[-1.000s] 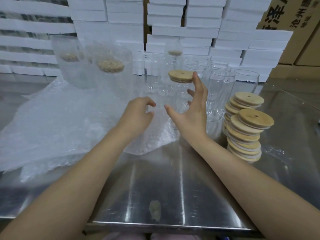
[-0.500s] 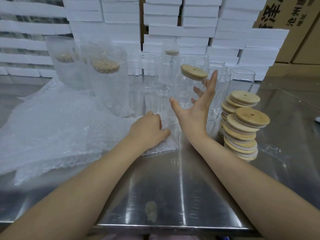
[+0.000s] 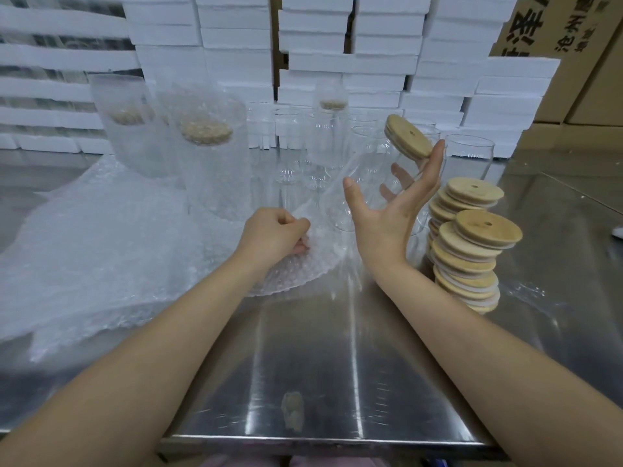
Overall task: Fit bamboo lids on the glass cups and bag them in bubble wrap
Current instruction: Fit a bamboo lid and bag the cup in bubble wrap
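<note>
My right hand holds a clear glass cup tilted, with its base toward me and its bamboo lid pointing up and right. Some fingers show through the glass behind it, and the thumb stands apart at the left. Just left of the cup's base, my left hand grips an edge of the bubble wrap, fingers curled into a fist. Two stacks of bamboo lids stand to the right of my right wrist.
Bagged, lidded cups stand at the back left on the wrap. Several empty glasses stand behind my hands. White foam boxes wall the back, with cardboard cartons at the right. The steel table edge runs near me.
My right hand has tipped the lidded cup over to the right. My left hand has dropped onto the bubble wrap and closed on its edge.
</note>
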`<state>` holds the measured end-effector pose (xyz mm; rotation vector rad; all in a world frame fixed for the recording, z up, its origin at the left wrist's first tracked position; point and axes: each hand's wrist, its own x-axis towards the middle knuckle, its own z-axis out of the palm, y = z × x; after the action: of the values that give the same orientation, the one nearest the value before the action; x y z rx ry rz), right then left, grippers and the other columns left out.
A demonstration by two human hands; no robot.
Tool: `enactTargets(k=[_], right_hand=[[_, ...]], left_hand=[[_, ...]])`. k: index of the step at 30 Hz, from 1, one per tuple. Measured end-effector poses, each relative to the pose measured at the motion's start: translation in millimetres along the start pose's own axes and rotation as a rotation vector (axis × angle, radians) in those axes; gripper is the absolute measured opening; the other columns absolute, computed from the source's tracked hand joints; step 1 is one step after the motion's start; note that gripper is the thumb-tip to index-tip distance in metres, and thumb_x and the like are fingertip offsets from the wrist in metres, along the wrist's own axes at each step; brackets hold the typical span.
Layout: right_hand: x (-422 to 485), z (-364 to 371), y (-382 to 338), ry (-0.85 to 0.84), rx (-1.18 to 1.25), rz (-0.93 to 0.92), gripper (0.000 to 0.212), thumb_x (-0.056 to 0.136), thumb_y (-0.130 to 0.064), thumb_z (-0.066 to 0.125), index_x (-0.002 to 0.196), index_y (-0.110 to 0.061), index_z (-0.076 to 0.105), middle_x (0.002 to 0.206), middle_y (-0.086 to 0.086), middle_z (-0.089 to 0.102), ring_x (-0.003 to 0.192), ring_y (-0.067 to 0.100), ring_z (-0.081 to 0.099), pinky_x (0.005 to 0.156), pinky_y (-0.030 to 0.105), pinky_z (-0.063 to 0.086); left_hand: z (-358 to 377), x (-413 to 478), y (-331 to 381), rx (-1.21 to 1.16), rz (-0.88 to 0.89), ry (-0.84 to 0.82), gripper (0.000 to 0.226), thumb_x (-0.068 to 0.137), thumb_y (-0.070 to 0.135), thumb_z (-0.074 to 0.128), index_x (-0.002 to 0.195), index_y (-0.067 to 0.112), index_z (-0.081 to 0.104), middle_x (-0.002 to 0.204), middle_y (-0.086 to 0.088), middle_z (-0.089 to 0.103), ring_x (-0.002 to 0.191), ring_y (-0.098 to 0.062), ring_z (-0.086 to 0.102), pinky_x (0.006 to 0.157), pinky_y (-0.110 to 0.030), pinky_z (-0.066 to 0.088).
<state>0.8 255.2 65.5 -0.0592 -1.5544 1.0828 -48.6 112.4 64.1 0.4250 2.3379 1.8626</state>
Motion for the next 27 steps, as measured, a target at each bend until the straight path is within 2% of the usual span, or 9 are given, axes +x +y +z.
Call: enactTargets(k=[3, 6, 10, 12, 15, 18, 21, 23, 27], right_hand=[[0, 0, -2, -0.001, 0.016, 0.019, 0.106, 0.075, -0.025, 0.08, 0.147, -0.034, 0.004, 0.136, -0.033, 0.011, 0.124, 0.011, 0.046, 0.102, 0.044, 0.046], [-1, 0, -4, -0.004, 0.031, 0.023, 0.105, 0.075, -0.022, 0.08, 0.146, -0.033, 0.004, 0.136, -0.033, 0.012, 0.125, 0.013, 0.046, 0.102, 0.044, 0.046], [-2, 2, -8, 0.014, 0.124, 0.073, 0.098, 0.076, -0.017, 0.082, 0.139, -0.033, 0.009, 0.138, -0.022, 0.015, 0.126, 0.017, 0.046, 0.105, 0.044, 0.046], [-1, 3, -11, 0.042, 0.206, 0.117, 0.095, 0.074, -0.014, 0.084, 0.134, -0.033, 0.013, 0.139, -0.011, 0.016, 0.126, 0.019, 0.048, 0.105, 0.043, 0.047], [0, 4, -15, 0.052, 0.266, 0.157, 0.092, 0.071, -0.009, 0.085, 0.128, -0.033, 0.017, 0.135, -0.017, 0.019, 0.124, 0.019, 0.05, 0.104, 0.042, 0.047], [-2, 5, -17, 0.037, 0.31, 0.175, 0.093, 0.073, -0.006, 0.083, 0.131, -0.03, 0.014, 0.146, 0.006, 0.021, 0.12, 0.023, 0.053, 0.096, 0.042, 0.053], [-4, 7, -17, -0.025, 0.293, 0.182, 0.095, 0.075, -0.006, 0.081, 0.135, -0.027, 0.011, 0.146, 0.014, 0.02, 0.117, 0.028, 0.055, 0.087, 0.032, 0.057], [-6, 9, -14, -0.066, 0.247, 0.207, 0.097, 0.074, -0.009, 0.083, 0.138, -0.026, 0.012, 0.142, 0.009, 0.021, 0.116, 0.026, 0.053, 0.085, 0.028, 0.057], [-7, 11, -4, -0.057, 0.165, 0.264, 0.101, 0.073, -0.017, 0.085, 0.145, -0.015, 0.013, 0.13, 0.0, 0.022, 0.108, 0.027, 0.056, 0.071, 0.003, 0.045]], left_hand=[[-1, 1, 2, -0.034, -0.021, 0.028, 0.032, 0.088, 0.015, 0.048, 0.082, -0.013, 0.063, 0.078, -0.017, 0.072, 0.069, -0.021, 0.073, 0.07, -0.031, 0.061], [-1, 1, 2, 0.061, 0.037, 0.046, 0.031, 0.09, 0.015, 0.051, 0.078, -0.012, 0.061, 0.073, -0.014, 0.07, 0.065, -0.017, 0.072, 0.075, -0.035, 0.06], [0, -1, 0, 0.149, 0.076, 0.024, 0.028, 0.088, 0.013, 0.06, 0.081, -0.014, 0.063, 0.074, -0.01, 0.072, 0.064, -0.009, 0.071, 0.072, -0.024, 0.059], [0, -1, 1, 0.113, 0.063, -0.007, 0.026, 0.089, 0.013, 0.059, 0.079, -0.011, 0.063, 0.077, -0.012, 0.071, 0.067, -0.011, 0.071, 0.068, -0.021, 0.059], [0, -1, 2, 0.028, 0.034, -0.078, 0.022, 0.093, 0.011, 0.055, 0.074, 0.001, 0.06, 0.076, -0.009, 0.064, 0.074, -0.018, 0.071, 0.066, -0.024, 0.058], [1, -1, 1, 0.024, -0.004, -0.111, 0.021, 0.096, 0.012, 0.054, 0.079, 0.003, 0.06, 0.078, -0.01, 0.063, 0.075, -0.019, 0.068, 0.064, -0.024, 0.058], [1, 2, 2, -0.058, -0.089, -0.103, 0.018, 0.096, 0.007, 0.05, 0.081, 0.003, 0.059, 0.078, -0.01, 0.06, 0.073, -0.019, 0.066, 0.061, -0.023, 0.058], [1, 3, 4, -0.124, -0.148, -0.076, 0.018, 0.093, 0.004, 0.05, 0.076, 0.005, 0.058, 0.076, -0.01, 0.057, 0.067, -0.018, 0.063, 0.056, -0.023, 0.057], [0, 6, 4, -0.183, -0.213, 0.01, 0.018, 0.092, 0.007, 0.045, 0.076, 0.005, 0.054, 0.071, -0.008, 0.049, 0.054, -0.016, 0.055, 0.053, -0.027, 0.057]])
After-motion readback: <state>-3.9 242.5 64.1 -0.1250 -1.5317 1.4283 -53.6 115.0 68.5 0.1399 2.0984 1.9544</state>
